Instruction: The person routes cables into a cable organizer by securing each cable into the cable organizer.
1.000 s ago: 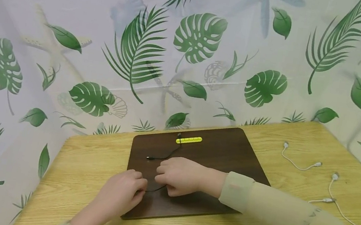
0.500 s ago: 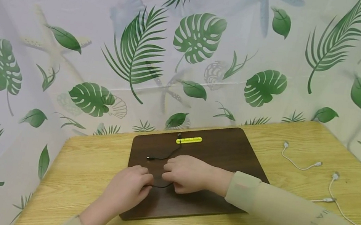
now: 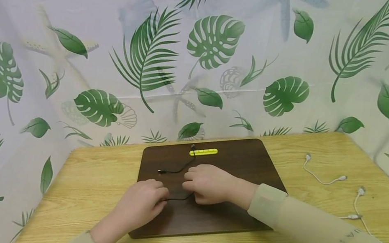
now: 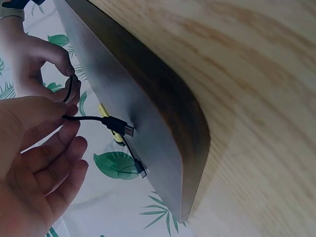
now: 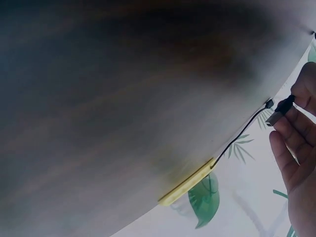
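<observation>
My left hand (image 3: pixel 138 205) and right hand (image 3: pixel 209 185) hold a black USB cable (image 3: pixel 180 198) stretched between them over a dark brown board (image 3: pixel 240 165). In the left wrist view, the left thumb and forefinger pinch it just behind its small plug (image 4: pixel 118 126), which sticks out past the fingertips. In the right wrist view, the right fingers pinch its other end at the USB-A plug (image 5: pixel 284 106), metal tip outward. Farther back on the board lies a yellow cable holder strip (image 3: pixel 209 151). A second black cable (image 3: pixel 185 166) runs from it, its small plug lying on the board.
On the light wood table (image 3: pixel 97 174), right of the board, lie several short white cables, among them one at the back (image 3: pixel 315 176) and a longer one nearer (image 3: pixel 369 232). A leaf-patterned cloth (image 3: pixel 186 74) hangs behind the table.
Both hands have shifted right and slightly away from me, carrying the black cable along. More of it shows between them now. The holder strip and second cable have stayed put.
</observation>
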`<state>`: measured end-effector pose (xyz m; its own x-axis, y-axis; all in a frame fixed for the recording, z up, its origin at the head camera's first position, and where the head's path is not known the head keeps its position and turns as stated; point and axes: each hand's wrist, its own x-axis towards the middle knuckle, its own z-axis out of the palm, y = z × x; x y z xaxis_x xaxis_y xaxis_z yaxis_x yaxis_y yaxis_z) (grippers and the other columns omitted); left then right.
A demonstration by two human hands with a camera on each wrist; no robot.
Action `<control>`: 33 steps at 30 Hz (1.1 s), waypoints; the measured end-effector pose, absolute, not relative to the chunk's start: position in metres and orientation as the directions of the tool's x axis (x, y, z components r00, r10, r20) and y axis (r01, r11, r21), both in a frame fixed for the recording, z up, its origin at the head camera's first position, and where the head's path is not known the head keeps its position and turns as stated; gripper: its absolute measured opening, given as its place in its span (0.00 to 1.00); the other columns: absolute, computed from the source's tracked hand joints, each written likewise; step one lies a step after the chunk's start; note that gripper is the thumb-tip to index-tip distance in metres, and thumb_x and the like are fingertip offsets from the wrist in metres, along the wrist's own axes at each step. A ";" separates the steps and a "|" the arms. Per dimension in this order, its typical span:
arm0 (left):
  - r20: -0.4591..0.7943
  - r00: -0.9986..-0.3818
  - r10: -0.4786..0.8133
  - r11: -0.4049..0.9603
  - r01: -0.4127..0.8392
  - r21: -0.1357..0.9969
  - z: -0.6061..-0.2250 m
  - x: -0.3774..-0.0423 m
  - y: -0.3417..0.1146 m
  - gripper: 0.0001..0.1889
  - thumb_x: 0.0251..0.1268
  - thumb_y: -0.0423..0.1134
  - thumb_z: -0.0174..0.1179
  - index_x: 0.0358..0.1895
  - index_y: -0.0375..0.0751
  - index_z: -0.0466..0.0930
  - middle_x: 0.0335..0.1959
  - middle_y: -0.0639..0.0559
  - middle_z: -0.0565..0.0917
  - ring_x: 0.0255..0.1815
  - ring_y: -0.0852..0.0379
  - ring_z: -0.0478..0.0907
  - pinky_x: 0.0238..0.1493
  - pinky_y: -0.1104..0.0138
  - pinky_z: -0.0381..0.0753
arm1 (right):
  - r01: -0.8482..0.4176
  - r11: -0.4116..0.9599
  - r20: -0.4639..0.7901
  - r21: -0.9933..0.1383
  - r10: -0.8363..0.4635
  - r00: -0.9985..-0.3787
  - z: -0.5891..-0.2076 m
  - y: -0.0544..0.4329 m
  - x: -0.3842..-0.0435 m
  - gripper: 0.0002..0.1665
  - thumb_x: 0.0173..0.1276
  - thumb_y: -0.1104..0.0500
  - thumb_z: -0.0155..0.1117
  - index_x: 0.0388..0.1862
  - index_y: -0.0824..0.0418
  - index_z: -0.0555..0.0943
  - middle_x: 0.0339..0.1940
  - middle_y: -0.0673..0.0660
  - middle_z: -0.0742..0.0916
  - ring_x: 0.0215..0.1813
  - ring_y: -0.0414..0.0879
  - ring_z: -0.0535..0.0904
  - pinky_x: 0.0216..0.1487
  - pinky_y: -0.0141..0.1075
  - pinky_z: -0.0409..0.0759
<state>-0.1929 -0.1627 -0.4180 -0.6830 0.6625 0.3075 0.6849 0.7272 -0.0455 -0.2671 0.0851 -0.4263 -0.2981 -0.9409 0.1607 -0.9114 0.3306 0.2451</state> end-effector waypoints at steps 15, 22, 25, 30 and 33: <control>0.319 -0.668 0.672 0.718 0.694 -0.061 -0.420 -0.203 -0.148 0.08 0.60 0.37 0.77 0.29 0.51 0.86 0.26 0.60 0.82 0.31 0.59 0.80 0.35 0.67 0.81 | -0.888 0.359 0.195 0.288 -0.930 -0.313 -0.424 0.097 -0.277 0.09 0.61 0.61 0.71 0.30 0.51 0.78 0.32 0.49 0.81 0.34 0.45 0.74 0.36 0.38 0.74; 0.327 -0.652 0.684 0.708 0.701 -0.084 -0.419 -0.208 -0.144 0.11 0.59 0.38 0.78 0.26 0.51 0.84 0.25 0.58 0.81 0.30 0.57 0.80 0.33 0.65 0.80 | -0.880 0.368 0.192 0.300 -0.927 -0.322 -0.421 0.101 -0.281 0.08 0.63 0.61 0.70 0.30 0.52 0.78 0.31 0.49 0.80 0.33 0.45 0.71 0.35 0.37 0.71; 0.323 -0.657 0.681 0.712 0.697 -0.085 -0.419 -0.211 -0.142 0.10 0.60 0.38 0.78 0.27 0.50 0.84 0.26 0.57 0.81 0.30 0.56 0.80 0.35 0.64 0.81 | -0.881 0.371 0.189 0.295 -0.926 -0.327 -0.419 0.102 -0.283 0.08 0.62 0.61 0.71 0.30 0.52 0.78 0.32 0.49 0.81 0.34 0.46 0.73 0.36 0.38 0.74; 0.316 -0.676 0.666 0.728 0.681 -0.075 -0.418 -0.215 -0.140 0.09 0.60 0.38 0.78 0.28 0.50 0.85 0.27 0.58 0.82 0.31 0.55 0.81 0.36 0.63 0.83 | -0.884 0.373 0.206 0.283 -0.923 -0.324 -0.418 0.104 -0.286 0.09 0.60 0.62 0.70 0.29 0.53 0.78 0.32 0.50 0.80 0.35 0.47 0.76 0.37 0.39 0.76; 0.306 -0.688 0.658 0.736 0.674 -0.066 -0.418 -0.216 -0.139 0.09 0.61 0.38 0.78 0.28 0.50 0.85 0.27 0.58 0.82 0.32 0.56 0.82 0.35 0.63 0.82 | -0.885 0.377 0.213 0.273 -0.921 -0.326 -0.417 0.105 -0.288 0.09 0.59 0.64 0.70 0.29 0.53 0.77 0.31 0.50 0.80 0.35 0.47 0.77 0.37 0.39 0.76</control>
<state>-0.2161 -0.1388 -0.4177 -0.6880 0.6580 0.3061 0.6743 0.7356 -0.0658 -0.2880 0.1049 -0.4170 -0.3264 -0.9210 0.2126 -0.8854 0.3767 0.2725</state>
